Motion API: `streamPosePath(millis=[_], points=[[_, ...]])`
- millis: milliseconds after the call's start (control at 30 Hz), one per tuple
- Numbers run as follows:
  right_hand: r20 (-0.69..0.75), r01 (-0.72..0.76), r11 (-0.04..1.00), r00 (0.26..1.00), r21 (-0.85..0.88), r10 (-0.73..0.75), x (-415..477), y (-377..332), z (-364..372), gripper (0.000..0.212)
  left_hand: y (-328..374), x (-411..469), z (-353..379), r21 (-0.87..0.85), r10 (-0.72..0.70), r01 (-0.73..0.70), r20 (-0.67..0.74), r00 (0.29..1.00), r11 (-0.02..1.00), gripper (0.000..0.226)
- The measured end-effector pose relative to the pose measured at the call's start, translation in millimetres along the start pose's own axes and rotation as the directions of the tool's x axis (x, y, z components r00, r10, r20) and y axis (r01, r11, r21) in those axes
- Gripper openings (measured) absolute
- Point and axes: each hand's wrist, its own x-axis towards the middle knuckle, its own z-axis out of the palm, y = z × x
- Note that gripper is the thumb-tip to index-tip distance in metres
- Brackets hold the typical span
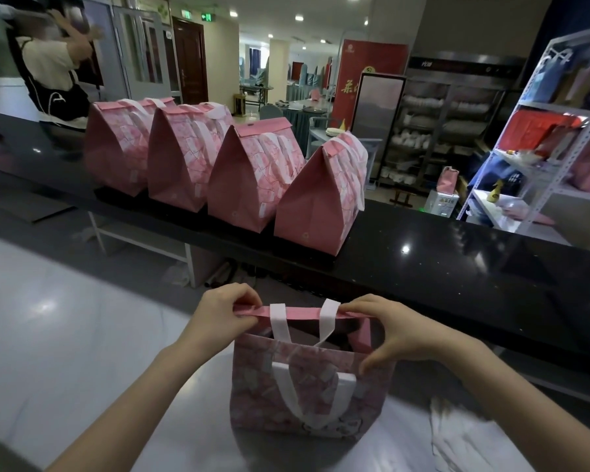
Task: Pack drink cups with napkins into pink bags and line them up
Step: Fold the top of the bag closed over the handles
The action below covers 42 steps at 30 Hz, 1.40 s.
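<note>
A pink patterned bag with white handles stands on the steel worktop in front of me. My left hand pinches the left end of its far top flap. My right hand pinches the right end of the same flap. The flap is folded over and the bag's mouth is partly open; what is inside is dark and hidden. Several closed pink bags stand in a row on the black counter beyond.
A person in a dark apron stands behind the counter at the far left. White paper or plastic lies on the worktop right of the bag. Metal shelving with goods rises at the right.
</note>
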Motion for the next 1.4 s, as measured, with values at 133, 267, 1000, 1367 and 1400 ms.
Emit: streamPosePath(millis=[133,267,1000,1367,1400], points=[[-0.089,0.028,0.986,0.995,-0.166,-0.043,1,-1,9,0.084,1,0,-2,-0.008,0.021,-0.021,0.003,1.000,1.000,0.015],[-0.275,0.035,0.981,0.957,-0.193,-0.088,3,-6,23,0.065,3,-4,-7,-0.061,0.017,-0.013,0.070,0.997,0.998,0.012],[-0.449,0.025,0.988,0.889,-0.155,-0.093,-6,8,57,0.016,-8,-22,4,0.160,0.171,-0.207,0.213,0.962,0.965,0.024],[-0.201,-0.049,0.952,0.973,0.301,0.114,-2,16,28,0.033,-5,-21,12,0.122,-0.021,0.004,0.136,0.991,0.992,0.036],[-0.196,-0.054,0.953,0.974,0.298,0.116,-1,15,24,0.032,-5,-21,16,0.119,-0.037,0.025,0.107,0.994,0.993,0.039]])
